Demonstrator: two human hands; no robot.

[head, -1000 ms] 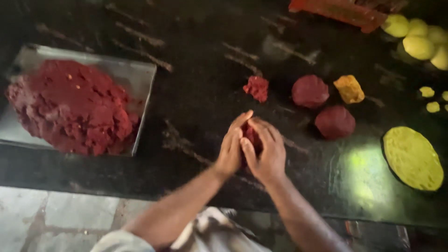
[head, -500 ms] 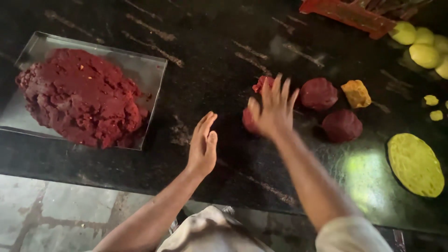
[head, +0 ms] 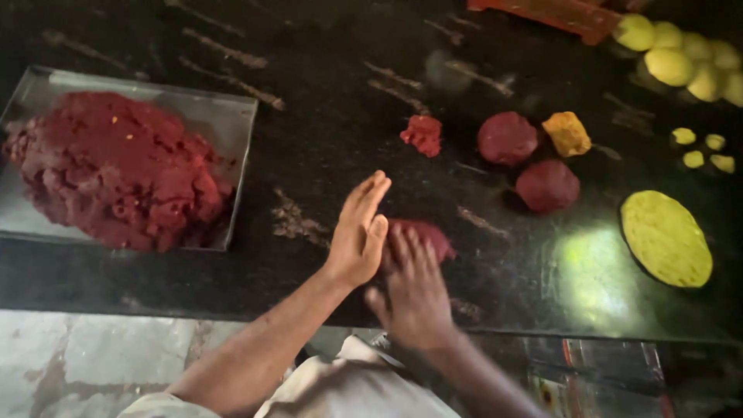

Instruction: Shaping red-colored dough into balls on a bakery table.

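A dark red dough ball (head: 432,236) lies on the black stone counter (head: 325,116), near its front edge. My left hand (head: 360,228) stands on edge against the ball's left side, fingers straight and together. My right hand (head: 412,288), blurred by motion, lies over the near side of the ball and hides part of it. The ball is pressed between the two hands.
A steel tray (head: 232,108) at the left holds a big heap of red dough (head: 116,174). Beyond my hands lie a small red scrap (head: 422,133), two red balls (head: 507,138) (head: 547,186) and an orange-yellow lump (head: 566,133). At the right are a flat yellow-green disc (head: 665,238) and yellow-green balls (head: 669,66).
Earlier both palms held the ball, then my right hand reached out over the far red balls. Now it is back near the edge, and both hands are on the ball.
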